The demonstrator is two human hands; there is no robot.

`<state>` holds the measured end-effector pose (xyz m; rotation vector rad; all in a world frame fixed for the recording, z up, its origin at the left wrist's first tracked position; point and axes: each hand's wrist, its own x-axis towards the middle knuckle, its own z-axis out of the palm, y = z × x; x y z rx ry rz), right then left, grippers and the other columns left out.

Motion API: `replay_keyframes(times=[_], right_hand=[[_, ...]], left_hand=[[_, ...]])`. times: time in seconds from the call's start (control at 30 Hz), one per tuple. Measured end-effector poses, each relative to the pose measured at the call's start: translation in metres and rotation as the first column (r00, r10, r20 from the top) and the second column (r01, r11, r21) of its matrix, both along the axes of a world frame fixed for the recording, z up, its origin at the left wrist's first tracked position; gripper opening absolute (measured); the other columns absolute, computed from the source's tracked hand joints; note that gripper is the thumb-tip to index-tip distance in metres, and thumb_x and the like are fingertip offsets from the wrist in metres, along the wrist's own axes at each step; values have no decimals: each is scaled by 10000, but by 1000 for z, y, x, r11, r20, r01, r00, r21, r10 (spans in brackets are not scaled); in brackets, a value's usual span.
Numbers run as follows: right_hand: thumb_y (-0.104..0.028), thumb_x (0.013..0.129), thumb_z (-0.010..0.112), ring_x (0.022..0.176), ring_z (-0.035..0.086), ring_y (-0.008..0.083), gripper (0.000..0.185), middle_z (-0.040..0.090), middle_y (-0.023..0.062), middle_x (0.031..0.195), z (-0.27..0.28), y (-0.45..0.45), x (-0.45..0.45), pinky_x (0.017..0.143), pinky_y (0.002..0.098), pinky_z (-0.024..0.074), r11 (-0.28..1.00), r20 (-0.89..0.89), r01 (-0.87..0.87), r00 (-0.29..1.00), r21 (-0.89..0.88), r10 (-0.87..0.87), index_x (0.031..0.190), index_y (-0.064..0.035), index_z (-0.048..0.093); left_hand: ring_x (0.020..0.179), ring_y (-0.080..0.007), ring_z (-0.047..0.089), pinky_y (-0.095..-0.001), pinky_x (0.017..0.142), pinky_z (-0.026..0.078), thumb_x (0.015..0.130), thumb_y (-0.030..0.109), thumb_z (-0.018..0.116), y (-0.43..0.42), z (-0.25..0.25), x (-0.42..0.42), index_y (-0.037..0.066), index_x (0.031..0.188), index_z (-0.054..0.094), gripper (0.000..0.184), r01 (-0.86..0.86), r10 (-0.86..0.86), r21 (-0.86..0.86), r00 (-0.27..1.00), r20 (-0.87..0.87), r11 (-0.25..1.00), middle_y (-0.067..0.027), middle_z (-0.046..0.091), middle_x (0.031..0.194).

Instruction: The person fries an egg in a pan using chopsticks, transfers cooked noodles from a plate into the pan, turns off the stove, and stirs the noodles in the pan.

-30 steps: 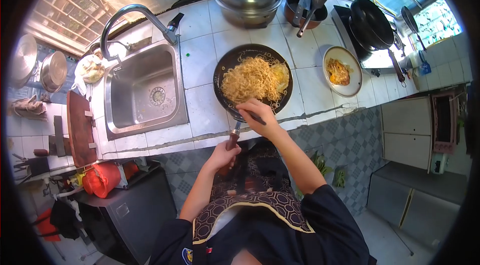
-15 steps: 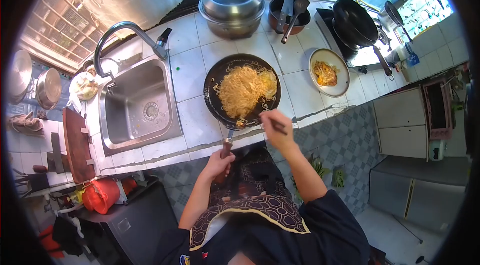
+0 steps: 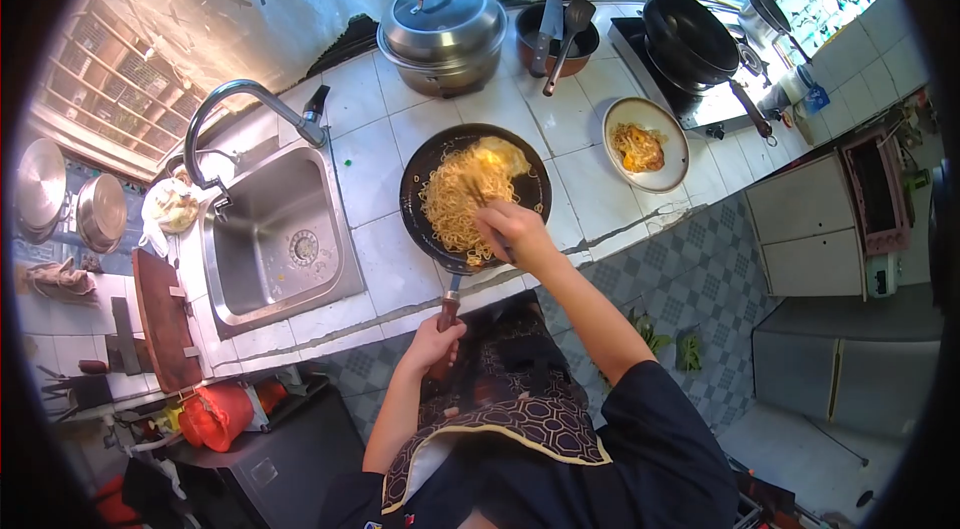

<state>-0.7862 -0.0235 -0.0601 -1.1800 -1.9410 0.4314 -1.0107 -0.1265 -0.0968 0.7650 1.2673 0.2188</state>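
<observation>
My left hand (image 3: 432, 345) is wrapped round the brown handle of a black frying pan (image 3: 537, 197), which rests on the tiled counter near its front edge. Noodles (image 3: 448, 199) fill much of the pan, with a fried egg (image 3: 505, 156) at the far right side. Over the pan, my right hand (image 3: 514, 231) is closed on dark chopsticks (image 3: 474, 192), their tips down among the noodles. The hand hides part of the noodles and of the pan's near right side.
Right of the pan stands a plate (image 3: 678, 169) of food. Behind are a lidded steel pot (image 3: 440, 34) and a brown pot (image 3: 585, 64) with a knife (image 3: 549, 29) and a spatula (image 3: 575, 24) across it. A wok (image 3: 690, 34) sits on the stove. The sink (image 3: 270, 229) is at left.
My right hand has moved left and inward over the pan with the chopsticks. The noodles have shifted, and the egg lies farther back. My left hand keeps its grip; the view has tilted slightly.
</observation>
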Motion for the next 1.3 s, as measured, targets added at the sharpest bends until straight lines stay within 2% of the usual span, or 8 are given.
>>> replay_keyframes(times=[0.17,0.23,0.37,0.87,0.93,1.0,1.07,1.3], right_hand=[[0,774,551,626,580,197,67,542,94,711,11,5,26,538,266,445,968,-198,246,953,55,-231,817,-33,588],[-12,778,570,622,565,170,66,560,85,765,14,6,30,542,240,444,902,-382,382,817,-201,-431,839,-29,589],[3,793,560,599,534,106,66,544,55,729,-23,3,27,530,190,412,926,-548,59,792,-373,-271,844,-15,597],[-20,774,574,642,571,232,70,546,111,719,35,-68,15,542,271,424,900,-479,257,777,-353,-409,841,-25,593],[-3,762,567,620,570,243,89,548,114,708,40,-72,21,532,274,425,962,-263,197,934,-187,-242,845,-24,595],[12,747,568,621,570,251,115,549,113,695,57,-80,33,542,280,430,955,-143,226,956,-193,-255,853,-25,595],[26,735,575,625,570,249,131,560,115,706,70,-84,51,556,286,436,936,-291,318,891,-150,-349,856,-21,598],[41,724,575,576,562,222,127,568,121,700,106,-83,169,524,267,437,867,-233,499,843,4,-485,840,-2,604]], left_hand=[[447,-127,491,-269,403,422,782,192,585,0,0,-1,37,900,505,210,-3,3,3,1000,-13,1000,-35,493,579],[446,-126,492,-269,404,422,781,191,587,0,1,-1,33,903,505,216,0,0,7,1000,-1,1000,-35,493,577],[444,-127,492,-268,404,420,780,191,588,0,0,0,30,903,505,219,9,-9,12,1000,5,1000,-34,493,574],[443,-123,483,-268,399,423,797,223,604,-3,0,7,70,914,470,235,-35,38,-37,996,83,999,-21,491,592],[556,-145,534,-286,496,464,772,245,637,-4,-15,-5,54,970,472,322,16,-10,-60,994,108,998,-50,528,675],[739,-186,562,-307,666,476,755,231,655,-8,-34,-11,22,1120,432,476,135,-54,392,976,-211,910,-115,550,841],[874,-233,533,-336,791,436,712,218,697,-4,-4,-12,16,1244,325,680,47,150,492,923,-354,869,-141,525,1005],[645,-76,525,-207,597,428,765,65,606,36,77,33,-6,894,545,159,-319,436,658,900,-16,682,-46,573,745]])
